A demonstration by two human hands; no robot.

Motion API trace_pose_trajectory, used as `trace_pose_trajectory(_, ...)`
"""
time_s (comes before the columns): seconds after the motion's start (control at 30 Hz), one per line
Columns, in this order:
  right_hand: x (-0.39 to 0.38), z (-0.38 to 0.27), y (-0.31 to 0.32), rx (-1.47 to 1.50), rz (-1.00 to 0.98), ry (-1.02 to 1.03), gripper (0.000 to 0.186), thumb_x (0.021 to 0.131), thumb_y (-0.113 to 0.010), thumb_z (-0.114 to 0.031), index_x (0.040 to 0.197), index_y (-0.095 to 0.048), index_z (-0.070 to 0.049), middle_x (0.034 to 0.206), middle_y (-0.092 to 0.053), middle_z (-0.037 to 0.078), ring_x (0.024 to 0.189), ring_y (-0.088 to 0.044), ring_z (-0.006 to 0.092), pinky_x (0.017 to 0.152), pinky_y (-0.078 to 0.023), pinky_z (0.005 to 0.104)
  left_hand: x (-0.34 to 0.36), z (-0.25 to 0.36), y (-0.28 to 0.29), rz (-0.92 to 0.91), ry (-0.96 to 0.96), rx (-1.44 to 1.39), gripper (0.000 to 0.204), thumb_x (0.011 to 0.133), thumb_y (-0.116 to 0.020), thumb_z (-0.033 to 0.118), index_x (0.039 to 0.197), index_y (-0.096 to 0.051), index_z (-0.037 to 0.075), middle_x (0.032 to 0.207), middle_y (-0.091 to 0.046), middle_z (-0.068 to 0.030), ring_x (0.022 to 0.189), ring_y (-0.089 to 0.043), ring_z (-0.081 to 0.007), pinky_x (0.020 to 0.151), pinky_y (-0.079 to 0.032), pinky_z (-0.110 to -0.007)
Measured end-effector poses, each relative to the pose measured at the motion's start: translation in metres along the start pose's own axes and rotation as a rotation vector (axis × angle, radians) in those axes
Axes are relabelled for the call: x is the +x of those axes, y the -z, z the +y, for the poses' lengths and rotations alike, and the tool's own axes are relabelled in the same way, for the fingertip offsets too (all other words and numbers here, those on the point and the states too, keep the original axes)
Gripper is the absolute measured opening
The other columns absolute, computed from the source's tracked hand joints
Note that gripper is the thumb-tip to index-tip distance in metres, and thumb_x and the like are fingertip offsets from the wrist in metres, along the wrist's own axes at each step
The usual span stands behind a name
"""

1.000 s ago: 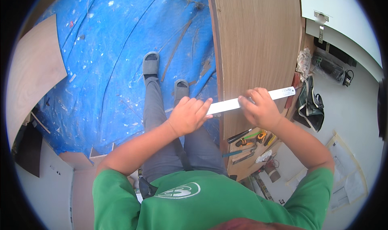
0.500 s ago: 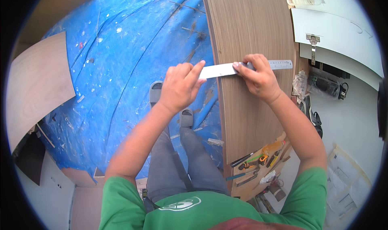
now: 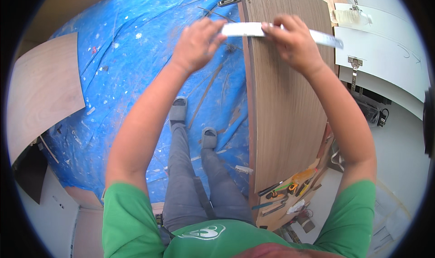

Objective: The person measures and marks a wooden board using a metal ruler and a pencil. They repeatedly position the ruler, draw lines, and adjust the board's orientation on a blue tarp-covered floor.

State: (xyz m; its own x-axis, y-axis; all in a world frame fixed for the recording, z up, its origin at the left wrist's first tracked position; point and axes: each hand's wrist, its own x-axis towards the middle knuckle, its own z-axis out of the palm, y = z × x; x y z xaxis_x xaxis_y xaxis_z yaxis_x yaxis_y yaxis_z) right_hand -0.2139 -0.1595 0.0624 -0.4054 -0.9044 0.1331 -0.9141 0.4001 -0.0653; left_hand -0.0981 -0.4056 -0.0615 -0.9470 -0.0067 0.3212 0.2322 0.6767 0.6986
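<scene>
Tarpaulin [image 3: 131, 81], blue and littered with scraps, covers the floor on the left, and a person in a green T-shirt stands over it in grey slippers [image 3: 179, 110]. To the right runs a long wood-grain panel [image 3: 290, 104], its darker edge facing the tarpaulin. At the far left is a pale plywood sheet [image 3: 50, 90]; at the upper right are white door panels [image 3: 380, 47] with a metal hinge [image 3: 355, 66], and a clear bottle [image 3: 352, 17] lies near their upper edge.

Both hands grip one ruler [image 3: 244, 29]: the left hand [image 3: 197, 42] closes on its left end, over the tarpaulin, while the right hand [image 3: 294, 40] pinches it farther along, above the panel. The ruler crosses the panel's upper part, its right tip reaching past the edge; whether it touches the wood cannot be told. Below the panel's near end, a yellow-and-black tape measure [image 3: 292, 187] lies among hand tools on the wooden desk [image 3: 271, 220].
</scene>
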Motion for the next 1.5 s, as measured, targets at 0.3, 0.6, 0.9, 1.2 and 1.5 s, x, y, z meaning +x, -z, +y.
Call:
trace_pose_trajectory(0.3, -0.012, -0.014, 0.058, -0.159, -0.269, 0.079, 0.037, 0.084, -0.071, -0.005, 0.119, -0.07, -0.015, 0.108, -0.062, 0.007, 0.099, -0.06, 0.0259, 0.088, -0.048, 0.0379, -0.14, 0.093, -0.022, 0.052, 0.327, -0.285, 0.08, 0.094, -0.073, 0.036, 0.158, -0.035, 0.004, 0.157, -0.041, -0.0203, 0.137, -0.048, -0.0391, 0.112, -0.04, -0.048)
trace_pose_trajectory(0.6, 0.113, 0.058, 0.041, -0.37, -0.172, 0.092, 0.019, 0.095, -0.068, -0.013, 0.113, -0.073, -0.015, 0.101, -0.061, 0.005, 0.092, -0.061, 0.0268, 0.084, -0.051, 0.0408, -0.189, 0.073, -0.006, -0.055, 0.488, -0.267, 0.069, 0.097, -0.069, 0.034, 0.153, -0.043, 0.004, 0.158, -0.042, -0.0201, 0.137, -0.048, -0.0402, 0.113, -0.038, -0.05)
trace_pose_trajectory(0.9, 0.141, 0.064, 0.059, -0.402, -0.264, 0.1, 0.021, 0.094, -0.066, -0.008, 0.112, -0.072, -0.015, 0.1, -0.061, 0.005, 0.091, -0.06, 0.0277, 0.082, -0.053, 0.0407, -0.247, 0.064, 0.008, -0.115, 0.608, -0.265, 0.062, 0.096, -0.069, 0.03, 0.148, -0.05, 0.003, 0.155, -0.046, -0.0195, 0.135, -0.049, -0.0399, 0.113, -0.039, -0.05)
trace_pose_trajectory(1.2, 0.125, 0.023, 0.056, -0.528, -0.497, 0.078, 0.026, 0.101, -0.064, -0.034, 0.122, -0.071, -0.02, 0.091, -0.065, 0.004, 0.092, -0.062, 0.025, 0.081, -0.053, 0.0396, -0.266, 0.056, 0.013, -0.151, 0.669, -0.268, 0.06, 0.096, -0.069, 0.03, 0.146, -0.052, 0.003, 0.151, -0.05, -0.0178, 0.131, -0.052, -0.0379, 0.11, -0.04, -0.049)
trace_pose_trajectory(1.5, 0.138, 0.008, 0.039, -0.555, -0.564, 0.044, 0.039, 0.104, -0.057, -0.049, 0.126, -0.071, -0.02, 0.084, -0.067, 0.01, 0.079, -0.068, 0.0297, 0.076, -0.055, 0.0423, -0.257, 0.085, -0.006, -0.215, 0.628, -0.501, 0.055, 0.098, -0.065, 0.034, 0.141, -0.055, 0.001, 0.14, -0.06, -0.0178, 0.123, -0.057, -0.0378, 0.106, -0.044, -0.047)
